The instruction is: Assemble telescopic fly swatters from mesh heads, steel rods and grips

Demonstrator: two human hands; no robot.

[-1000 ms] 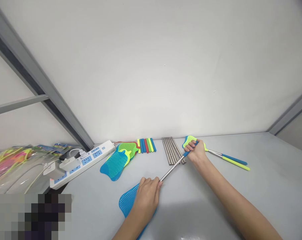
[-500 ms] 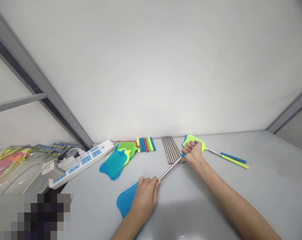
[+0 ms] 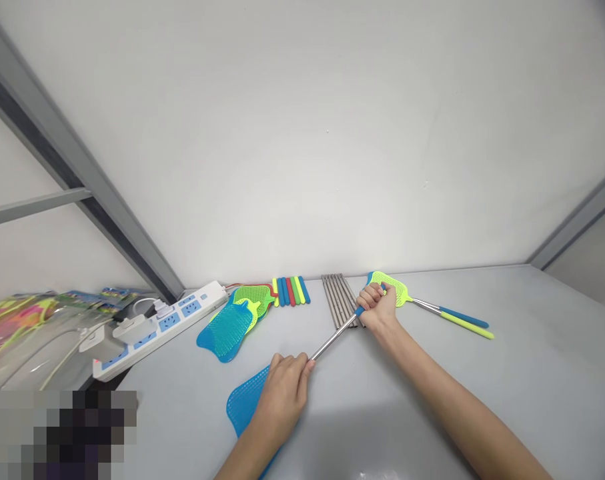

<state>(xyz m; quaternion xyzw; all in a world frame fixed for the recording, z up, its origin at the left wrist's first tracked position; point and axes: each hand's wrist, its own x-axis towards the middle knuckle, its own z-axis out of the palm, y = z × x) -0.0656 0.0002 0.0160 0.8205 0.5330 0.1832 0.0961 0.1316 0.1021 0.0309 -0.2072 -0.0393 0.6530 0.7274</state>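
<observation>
A blue fly swatter (image 3: 246, 401) with a metal rod stretches between my two hands, partly covered by the left one. My left hand (image 3: 286, 395) is closed round the place where the rod meets the swatter's blue head. Higher up and to the right, my right hand (image 3: 379, 308) grips the blue handle in a fist. Behind that hand lie two whole swatters, a yellow-green one (image 3: 389, 283) on top of a blue one. Just left of the fist rest several loose metal rods (image 3: 336, 300), side by side on the table.
Several coloured handle grips (image 3: 291, 291) lie in a row by the wall. Left of them is a pile of swatter heads (image 3: 227, 333) in blue, yellow-green, green and red. A white power strip (image 3: 162, 330) with plugs runs along the left, beside plastic-wrapped packages (image 3: 25, 327).
Both hands and the swatter between them have shifted slightly left in the picture, and the whole view has drifted a little the same way. Both grips look the same.
</observation>
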